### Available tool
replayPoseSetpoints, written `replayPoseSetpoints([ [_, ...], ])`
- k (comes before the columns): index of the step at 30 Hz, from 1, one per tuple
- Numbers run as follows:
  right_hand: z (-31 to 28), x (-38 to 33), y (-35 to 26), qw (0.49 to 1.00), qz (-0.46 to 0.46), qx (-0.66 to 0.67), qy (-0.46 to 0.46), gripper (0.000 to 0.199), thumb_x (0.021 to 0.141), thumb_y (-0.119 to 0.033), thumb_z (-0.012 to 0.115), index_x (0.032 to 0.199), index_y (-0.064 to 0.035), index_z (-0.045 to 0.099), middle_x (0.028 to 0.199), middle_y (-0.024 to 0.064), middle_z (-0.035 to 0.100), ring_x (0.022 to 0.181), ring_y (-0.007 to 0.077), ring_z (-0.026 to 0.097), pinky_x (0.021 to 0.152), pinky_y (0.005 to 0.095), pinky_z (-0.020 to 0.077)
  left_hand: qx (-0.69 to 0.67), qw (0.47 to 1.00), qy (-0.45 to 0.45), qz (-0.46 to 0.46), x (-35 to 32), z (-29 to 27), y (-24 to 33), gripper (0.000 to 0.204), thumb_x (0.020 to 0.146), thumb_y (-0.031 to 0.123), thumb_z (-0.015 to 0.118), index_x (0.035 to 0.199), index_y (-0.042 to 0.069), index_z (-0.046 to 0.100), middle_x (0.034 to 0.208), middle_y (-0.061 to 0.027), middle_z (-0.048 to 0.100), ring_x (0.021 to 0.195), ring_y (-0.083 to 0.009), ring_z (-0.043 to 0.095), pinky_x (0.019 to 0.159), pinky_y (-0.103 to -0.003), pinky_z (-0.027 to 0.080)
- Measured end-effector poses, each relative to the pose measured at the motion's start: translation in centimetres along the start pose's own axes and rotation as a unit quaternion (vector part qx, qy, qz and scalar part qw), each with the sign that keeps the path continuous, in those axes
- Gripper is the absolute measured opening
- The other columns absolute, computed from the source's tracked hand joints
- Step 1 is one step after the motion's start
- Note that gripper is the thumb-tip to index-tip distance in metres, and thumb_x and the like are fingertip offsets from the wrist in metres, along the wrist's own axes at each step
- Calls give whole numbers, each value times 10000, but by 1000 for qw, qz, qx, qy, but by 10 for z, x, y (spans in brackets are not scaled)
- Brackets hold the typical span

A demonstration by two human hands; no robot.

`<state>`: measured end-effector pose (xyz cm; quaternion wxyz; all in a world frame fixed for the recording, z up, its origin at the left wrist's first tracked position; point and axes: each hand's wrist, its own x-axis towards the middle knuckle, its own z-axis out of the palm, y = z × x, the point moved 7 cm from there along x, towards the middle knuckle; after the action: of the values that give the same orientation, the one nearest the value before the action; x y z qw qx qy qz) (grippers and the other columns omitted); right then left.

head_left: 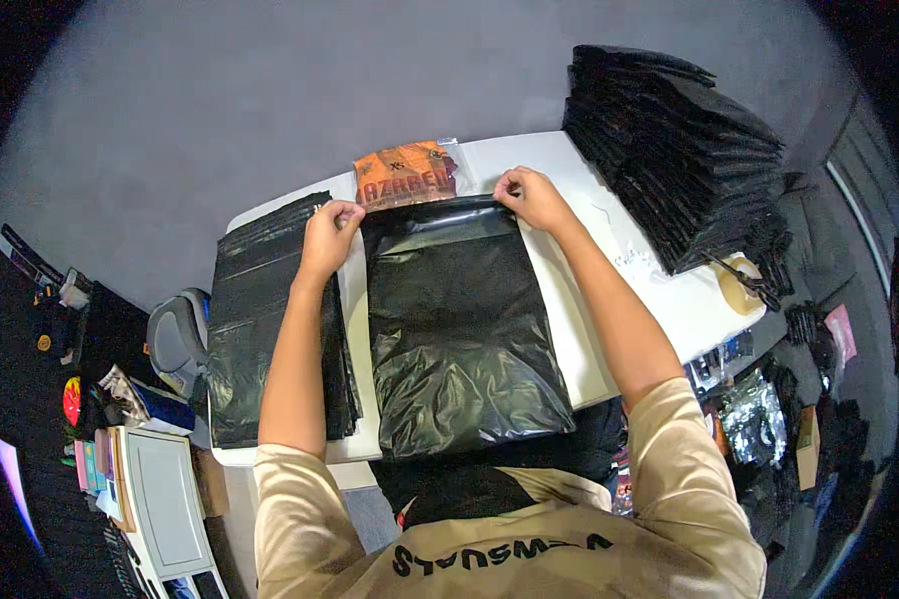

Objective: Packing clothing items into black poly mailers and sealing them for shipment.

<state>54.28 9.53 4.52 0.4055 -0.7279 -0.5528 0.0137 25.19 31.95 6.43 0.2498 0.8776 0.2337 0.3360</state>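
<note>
**Both hands pinch the mouth of a black poly mailer bag**

A black poly mailer bag (459, 319) lies flat in the middle of a white table (659, 290), its open mouth at the far end and its lower end hanging just over the near edge. The left hand (330, 230) pinches the far left corner of the mouth between thumb and fingers; the right hand (531, 198) pinches the far right corner in the same way. A clear-wrapped orange garment packet (410, 172) sticks out of the mouth, partly inside the bag.

The bag looks thin, glossy and crinkled, so it should be light, limp and rather slippery; it will likely sag unless held by both corners of the mouth, where the film is doubled and gives a firmer grip. The packet looks soft and flat, its wrapper smooth enough to slide against the film.

Just left of the bag, under the left forearm, lies a low pile of empty black bags (270, 319). At the far right corner stands a tall, leaning stack of filled black parcels (679, 150), with a roll of tape (739, 285) near its foot.
</note>
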Motion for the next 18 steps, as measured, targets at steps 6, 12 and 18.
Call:
replayPoseSetpoints([
  [6, -23, -60, -48, 999, -24, -23, 40, 79, 906, -116, 769, 965, -64, 761, 1032, 140, 726, 1027, 341, 703, 954, 428, 557, -1, 1000, 5, 30, -56, -18, 37, 151, 957, 154, 769, 1002, 10, 779, 1005, -154, 726, 961, -301, 709, 927, -421, 553],
  [12, -17, -135, -87, 991, -10, -91, 97, 70, 866, -95, 800, 927, -104, 768, 1085, 120, 686, 1077, 354, 655, 975, 452, 543, 17, 998, -44, 35, -117, -16, 47, 117, 927, 129, 768, 985, 28, 783, 1069, -156, 722, 1083, -346, 677, 1008, -444, 521],
  [18, -10, -172, -76, 991, 44, -80, 101, 108, 850, -72, 819, 949, -100, 788, 1091, 116, 678, 1081, 341, 655, 975, 452, 546, 44, 995, -85, 23, -146, -6, 47, 137, 962, 133, 759, 1040, 21, 769, 1122, -136, 695, 1126, -365, 649, 1017, -453, 510],
])
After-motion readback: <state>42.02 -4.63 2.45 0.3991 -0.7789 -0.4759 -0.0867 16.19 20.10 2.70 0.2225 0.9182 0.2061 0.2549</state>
